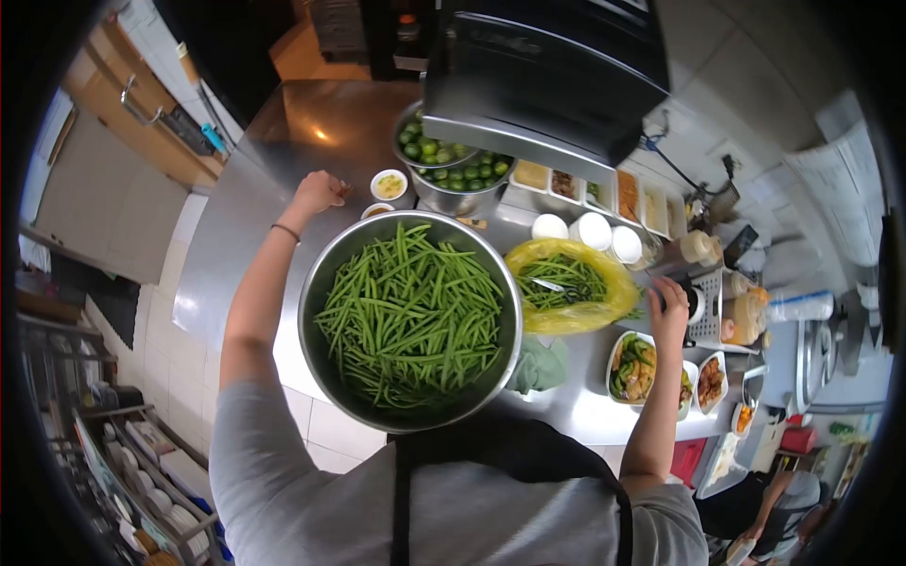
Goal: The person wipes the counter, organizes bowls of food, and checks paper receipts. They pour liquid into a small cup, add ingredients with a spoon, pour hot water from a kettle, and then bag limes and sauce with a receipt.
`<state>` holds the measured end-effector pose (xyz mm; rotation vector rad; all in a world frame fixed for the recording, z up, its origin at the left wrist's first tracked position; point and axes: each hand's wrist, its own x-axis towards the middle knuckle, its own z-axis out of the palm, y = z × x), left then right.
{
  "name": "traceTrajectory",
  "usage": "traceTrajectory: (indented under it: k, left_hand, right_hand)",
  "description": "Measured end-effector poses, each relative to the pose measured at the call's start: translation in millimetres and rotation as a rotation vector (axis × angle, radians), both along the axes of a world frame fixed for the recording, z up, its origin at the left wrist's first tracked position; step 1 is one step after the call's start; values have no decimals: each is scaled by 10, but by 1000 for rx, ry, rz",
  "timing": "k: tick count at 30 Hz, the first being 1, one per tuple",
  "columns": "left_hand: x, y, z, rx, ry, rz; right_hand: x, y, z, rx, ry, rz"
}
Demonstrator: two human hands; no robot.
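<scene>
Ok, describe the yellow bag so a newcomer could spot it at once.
Start at the large steel bowl heaped with green beans. Just right of it in view, on the metal counter, is the yellow bag, mouth open. Crinkled yellow plastic sets it apart from the white containers beyond it.

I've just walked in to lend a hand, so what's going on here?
A person is at a metal table with a big bowl full of green beans. Their left hand is out near a small dish; their right hand is beside a yellow bag with more beans inside. Whether the hands hold anything is hard to tell. Green fruit sits beyond the bowl.
</scene>
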<state>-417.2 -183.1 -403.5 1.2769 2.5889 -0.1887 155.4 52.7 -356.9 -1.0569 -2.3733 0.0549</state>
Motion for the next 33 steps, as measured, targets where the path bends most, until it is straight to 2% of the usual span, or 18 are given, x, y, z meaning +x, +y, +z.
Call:
traceTrajectory:
  k: [2, 4, 6, 10, 14, 18, 20, 23, 26, 29, 30, 32, 33]
  left_hand:
    - [156, 52, 200, 409, -392, 44]
    - [692, 180, 620, 602, -453, -218]
    - [1260, 372, 921, 666, -430, -387]
    - [1958, 904, 765, 600, -315, -552]
    - [2304, 1256, 533, 520, -241, -495]
    - [2536, 1286, 536, 436, -188, -401]
    - [2660, 1249, 602, 444, -85, -406]
    - [2826, 1159, 736, 603, -174, -353]
    - [3101, 1008, 846, 725, -240, -309]
    - [3488, 770, 861, 800, -347, -307]
    - [3621, 691, 842, 842, -408, -304]
    - [3824, 533, 662, 1019, -347, -346]
    - [3941, 419, 662, 1011, -483, -274]
  right_hand:
    - [90, -46, 14, 8, 20, -12]
    - [205, -51, -53, 32, 25, -15]
    - [237, -142, -32, 2, 57, -28]
    - [261, -314, -17, -31, 168, 47]
    - [377, -441, -47, -29, 243, 108]
    - [619, -543, 14, -66, 287, 127]
    - [816, -513, 87, -68, 310, 126]
    - [1148, -365, 338, -81, 340, 123]
    - [1371, -154, 754, -60, 517, 176]
    - [1543, 138, 1103, -351, 694, 189]
    - [1564, 302, 1177, -363, 779, 235]
    - [1573, 465, 1526, -498, 1006, 258]
    - [1571, 603, 1647, -606, 1192, 334]
